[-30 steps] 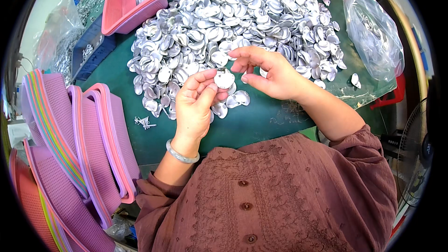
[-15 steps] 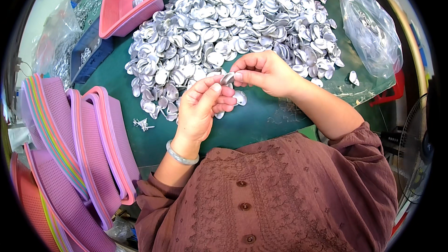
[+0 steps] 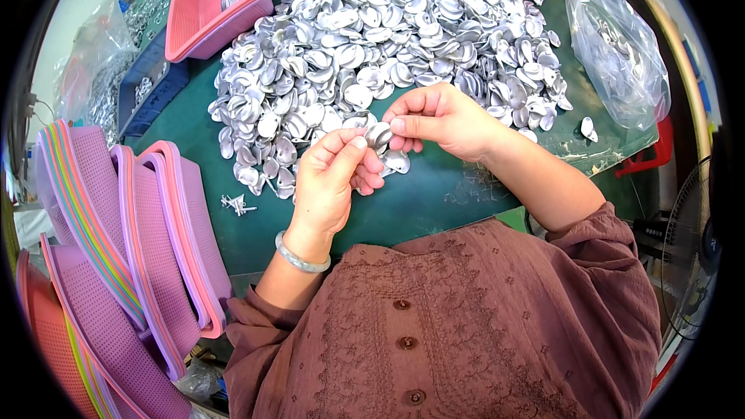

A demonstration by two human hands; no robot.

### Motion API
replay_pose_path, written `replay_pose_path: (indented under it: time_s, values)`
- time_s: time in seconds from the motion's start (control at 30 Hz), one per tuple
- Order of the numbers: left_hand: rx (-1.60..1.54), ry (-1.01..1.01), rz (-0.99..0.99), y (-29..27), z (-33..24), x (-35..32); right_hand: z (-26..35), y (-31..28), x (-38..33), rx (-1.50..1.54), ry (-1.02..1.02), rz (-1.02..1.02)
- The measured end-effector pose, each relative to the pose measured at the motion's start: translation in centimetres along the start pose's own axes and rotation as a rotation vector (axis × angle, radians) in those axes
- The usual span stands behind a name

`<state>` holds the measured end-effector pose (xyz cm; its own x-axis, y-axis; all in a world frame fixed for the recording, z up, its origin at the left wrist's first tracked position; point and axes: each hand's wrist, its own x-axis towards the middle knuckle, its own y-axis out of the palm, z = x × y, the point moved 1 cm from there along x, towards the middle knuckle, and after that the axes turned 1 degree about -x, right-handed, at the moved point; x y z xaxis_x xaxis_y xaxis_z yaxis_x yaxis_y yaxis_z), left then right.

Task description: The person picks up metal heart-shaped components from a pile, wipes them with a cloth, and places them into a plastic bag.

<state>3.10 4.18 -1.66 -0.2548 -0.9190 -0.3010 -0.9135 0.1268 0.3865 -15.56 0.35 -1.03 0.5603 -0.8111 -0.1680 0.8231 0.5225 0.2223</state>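
Observation:
A small silvery oval metal piece [image 3: 379, 135] is held up between my two hands, its broad curved face showing. My left hand [image 3: 330, 178] pinches its left side between thumb and forefinger, the other fingers curled below. At the opposite edge, my right hand [image 3: 446, 126] has thumb and forefinger closed on the piece. Just under the fingers another silvery piece [image 3: 396, 161] lies on the green tabletop [image 3: 434, 202]. Beyond both hands spreads a large heap of similar shiny metal pieces [image 3: 334, 54].
Stacked purple perforated baskets [image 3: 167, 248] stand at the left, near a few small metal pins [image 3: 237, 204]. A pink tray [image 3: 209, 8] and a blue bin [image 3: 155, 97] sit at the far left. A clear plastic bag [image 3: 621, 62] of parts lies at the right.
The held piece has turned from nearly edge-on to show its broad face. My left fingers have shifted slightly left and down; my right hand has hardly moved.

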Motion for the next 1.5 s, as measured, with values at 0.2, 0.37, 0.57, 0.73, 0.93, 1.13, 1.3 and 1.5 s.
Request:
replay_pose_path:
  time_s: [0.2,0.37,0.57,0.73,0.93,1.13,1.3,1.5]
  values:
    - [0.096,0.077,-0.001,0.3,-0.2,-0.1,-0.1,0.0,-0.1,0.002,-0.023,0.025]
    - [0.175,0.192,0.004,0.5,-0.1,-0.2,0.4,0.3,-0.2,0.000,-0.012,0.002]
    - [0.274,0.282,0.027,1.0,0.0,-0.4,0.3,0.1,-0.2,-0.004,-0.024,0.007]
    - [0.274,0.287,0.035,0.9,0.0,-0.3,0.3,0.2,-0.2,0.031,-0.001,0.000]
    - [0.263,0.229,0.011,0.5,0.1,-0.1,0.3,-0.2,-0.2,0.003,-0.006,-0.001]
    - [-0.113,0.200,-0.037,-0.8,-0.2,-0.3,0.3,-0.9,-0.6,-0.563,-0.214,-0.025]
    - [-0.379,0.063,0.184,-2.3,-0.5,-0.5,0.0,0.1,-1.4,-1.267,-0.298,0.154]
    - [-0.330,0.017,0.098,-1.6,-0.4,-0.9,0.0,0.6,-1.4,-1.259,-0.331,0.124]
